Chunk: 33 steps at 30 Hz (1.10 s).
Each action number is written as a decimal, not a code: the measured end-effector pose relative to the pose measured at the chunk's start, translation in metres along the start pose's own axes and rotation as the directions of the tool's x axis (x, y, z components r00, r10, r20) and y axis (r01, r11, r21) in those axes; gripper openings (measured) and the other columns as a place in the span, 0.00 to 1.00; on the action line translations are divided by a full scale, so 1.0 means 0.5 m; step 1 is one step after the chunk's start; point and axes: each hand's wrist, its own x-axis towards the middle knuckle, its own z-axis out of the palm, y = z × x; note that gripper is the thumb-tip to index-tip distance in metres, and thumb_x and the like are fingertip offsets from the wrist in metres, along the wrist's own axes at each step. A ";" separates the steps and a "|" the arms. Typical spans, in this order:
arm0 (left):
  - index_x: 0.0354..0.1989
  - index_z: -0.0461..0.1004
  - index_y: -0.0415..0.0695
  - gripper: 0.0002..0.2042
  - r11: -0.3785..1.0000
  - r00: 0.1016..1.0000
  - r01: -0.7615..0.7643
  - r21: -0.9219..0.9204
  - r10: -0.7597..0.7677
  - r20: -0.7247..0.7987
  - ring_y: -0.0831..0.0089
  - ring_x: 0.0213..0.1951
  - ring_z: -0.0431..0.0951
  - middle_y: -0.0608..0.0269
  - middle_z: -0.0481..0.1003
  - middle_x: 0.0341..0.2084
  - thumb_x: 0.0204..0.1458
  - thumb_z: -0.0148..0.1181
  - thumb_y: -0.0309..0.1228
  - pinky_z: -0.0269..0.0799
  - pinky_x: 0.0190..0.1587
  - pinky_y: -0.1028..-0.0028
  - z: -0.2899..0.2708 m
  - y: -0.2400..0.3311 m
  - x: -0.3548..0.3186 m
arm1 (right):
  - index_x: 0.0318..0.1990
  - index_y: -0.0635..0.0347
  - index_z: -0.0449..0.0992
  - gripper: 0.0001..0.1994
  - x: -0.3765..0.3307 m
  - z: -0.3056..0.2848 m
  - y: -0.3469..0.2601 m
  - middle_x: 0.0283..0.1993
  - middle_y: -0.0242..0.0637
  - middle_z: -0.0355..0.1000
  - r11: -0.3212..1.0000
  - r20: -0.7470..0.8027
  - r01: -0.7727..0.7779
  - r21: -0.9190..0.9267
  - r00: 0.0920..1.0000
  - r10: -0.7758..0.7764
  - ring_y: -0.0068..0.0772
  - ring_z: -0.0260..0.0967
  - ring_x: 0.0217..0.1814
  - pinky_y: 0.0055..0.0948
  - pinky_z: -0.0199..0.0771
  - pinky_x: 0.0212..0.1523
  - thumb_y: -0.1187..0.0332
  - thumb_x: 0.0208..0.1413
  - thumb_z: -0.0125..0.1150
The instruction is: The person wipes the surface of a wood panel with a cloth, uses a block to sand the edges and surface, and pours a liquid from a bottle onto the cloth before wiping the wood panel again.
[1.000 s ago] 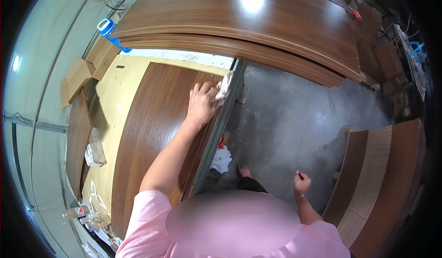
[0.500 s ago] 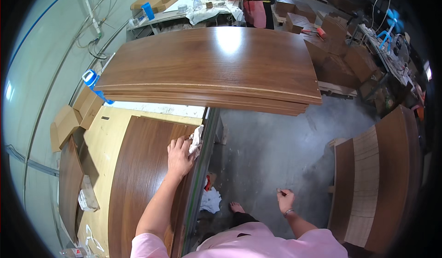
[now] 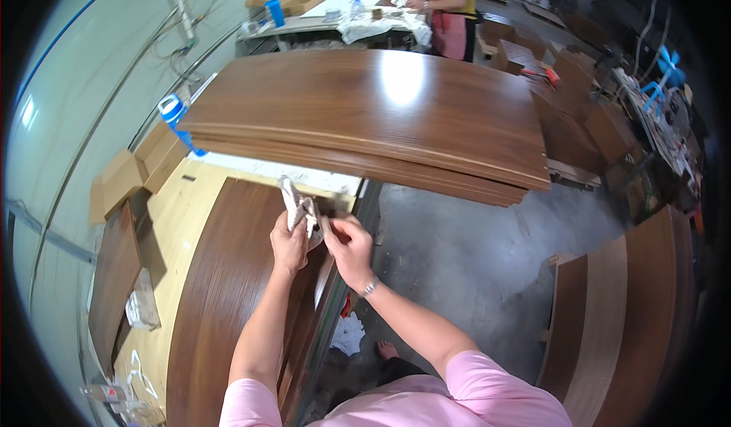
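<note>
Above the brown board (image 3: 221,282), the left hand (image 3: 289,246) grasps a cloth (image 3: 292,200); the right hand (image 3: 352,252) is curled, its hold unclear. Arranging the cloth seems underway; the next move needs a secure grip.

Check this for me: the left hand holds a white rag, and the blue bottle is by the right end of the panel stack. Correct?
Not quite: the head view shows the blue bottle by the left end of the panel stack. The left hand does hold a white rag.
</note>
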 end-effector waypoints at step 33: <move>0.41 0.75 0.43 0.14 0.383 0.852 0.454 0.805 0.078 -0.517 0.45 0.37 0.80 0.45 0.79 0.33 0.55 0.56 0.40 0.73 0.41 0.51 -0.525 -0.100 -0.003 | 0.35 0.69 0.79 0.06 0.053 0.155 0.120 0.31 0.31 0.68 0.989 0.055 -0.108 -0.098 0.992 0.113 0.19 0.65 0.26 0.22 0.67 0.28 0.73 0.54 0.68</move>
